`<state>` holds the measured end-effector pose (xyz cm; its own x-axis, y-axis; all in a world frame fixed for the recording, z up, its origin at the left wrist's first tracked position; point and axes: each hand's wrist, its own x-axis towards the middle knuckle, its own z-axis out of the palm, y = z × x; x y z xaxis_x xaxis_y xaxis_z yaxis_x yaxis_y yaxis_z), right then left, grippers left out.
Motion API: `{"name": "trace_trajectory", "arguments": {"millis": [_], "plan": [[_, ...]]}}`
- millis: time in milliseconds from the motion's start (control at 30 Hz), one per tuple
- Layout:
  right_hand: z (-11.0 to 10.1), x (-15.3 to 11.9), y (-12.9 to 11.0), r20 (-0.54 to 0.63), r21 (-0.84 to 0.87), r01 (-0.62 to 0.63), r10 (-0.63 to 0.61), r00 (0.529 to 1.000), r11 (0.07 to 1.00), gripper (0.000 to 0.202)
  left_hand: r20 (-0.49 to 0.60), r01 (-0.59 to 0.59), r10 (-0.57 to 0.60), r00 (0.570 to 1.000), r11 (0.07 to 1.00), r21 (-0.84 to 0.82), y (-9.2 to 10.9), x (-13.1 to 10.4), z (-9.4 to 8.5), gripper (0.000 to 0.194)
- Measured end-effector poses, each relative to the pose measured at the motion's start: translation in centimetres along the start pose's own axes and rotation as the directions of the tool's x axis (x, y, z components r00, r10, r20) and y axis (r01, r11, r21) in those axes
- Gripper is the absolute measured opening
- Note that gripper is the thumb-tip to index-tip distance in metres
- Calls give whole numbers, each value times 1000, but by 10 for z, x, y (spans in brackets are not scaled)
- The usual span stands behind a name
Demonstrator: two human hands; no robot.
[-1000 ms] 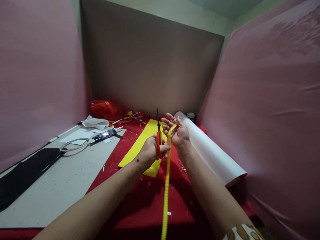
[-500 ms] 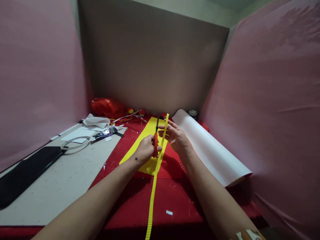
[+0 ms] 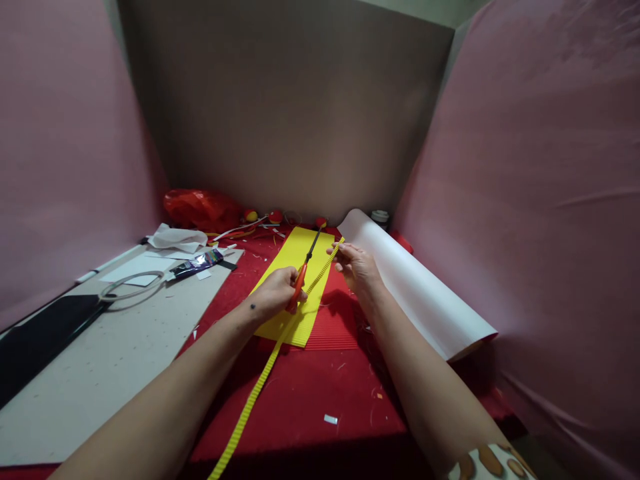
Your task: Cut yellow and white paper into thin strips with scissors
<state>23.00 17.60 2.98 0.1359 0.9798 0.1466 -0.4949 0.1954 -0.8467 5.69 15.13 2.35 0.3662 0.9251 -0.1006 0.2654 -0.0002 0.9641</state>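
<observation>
My left hand (image 3: 281, 291) is closed around the red handles of a pair of scissors (image 3: 299, 283), whose dark blades point away from me and look shut. Between finger and thumb, my right hand (image 3: 358, 264) pinches the far end of a narrow ridged yellow paper strip (image 3: 251, 401). The strip runs down past the scissors and over the table's near side. Below both hands lies a yellow corrugated sheet (image 3: 285, 257), partly on top of a red corrugated sheet (image 3: 336, 320).
Right of my hands lies a large white paper roll (image 3: 415, 287). A grey board (image 3: 135, 373) at left carries a racket-like ring (image 3: 133, 287), a purple packet (image 3: 197, 264) and white papers (image 3: 175, 239). A red plastic bag (image 3: 203, 210) sits at the back, on the red cloth (image 3: 300, 387).
The strip's far end has tipped right and lower with my right hand, and its near end has swung left. The scissors now lean rightward. The whole view has shifted slightly.
</observation>
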Motion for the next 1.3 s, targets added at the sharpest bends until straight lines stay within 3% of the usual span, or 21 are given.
{"name": "trace_trajectory", "arguments": {"millis": [233,333,433,500,600,667,767,800,867,1033,1300], "plan": [[-3,1,4,-90,163,5,10,996,987,15,-21,5,-3,1000,998,56,-3,5,-9,23],[-6,1,6,-91,166,24,-9,996,986,16,-158,-49,75,985,986,162,3,2,-17,20],[-9,2,8,-92,180,44,-27,995,983,16,-255,-169,203,945,974,150,26,-15,-22,22],[-9,3,10,-92,185,47,-31,995,982,15,-188,-177,201,961,975,138,45,-30,-21,20],[-9,3,12,-84,188,42,-27,996,981,14,-57,-144,162,985,959,245,66,-44,-12,11],[-9,3,12,-75,197,39,-24,997,980,15,-34,-125,160,987,870,478,68,-43,-3,11],[-7,1,11,-63,222,45,-32,998,974,16,-105,-9,185,977,532,847,61,-30,8,23],[-7,0,11,-54,228,49,-38,998,973,17,-112,25,174,978,435,900,58,-25,10,26],[-6,-1,9,-20,231,51,-48,999,972,16,-96,47,129,987,338,940,51,-17,11,31],[-3,-5,7,48,215,22,-33,998,976,14,-75,47,85,994,296,954,39,-13,6,41],[-2,-6,7,58,167,-5,-5,998,986,14,-34,8,97,995,261,965,30,-12,8,35]]}}
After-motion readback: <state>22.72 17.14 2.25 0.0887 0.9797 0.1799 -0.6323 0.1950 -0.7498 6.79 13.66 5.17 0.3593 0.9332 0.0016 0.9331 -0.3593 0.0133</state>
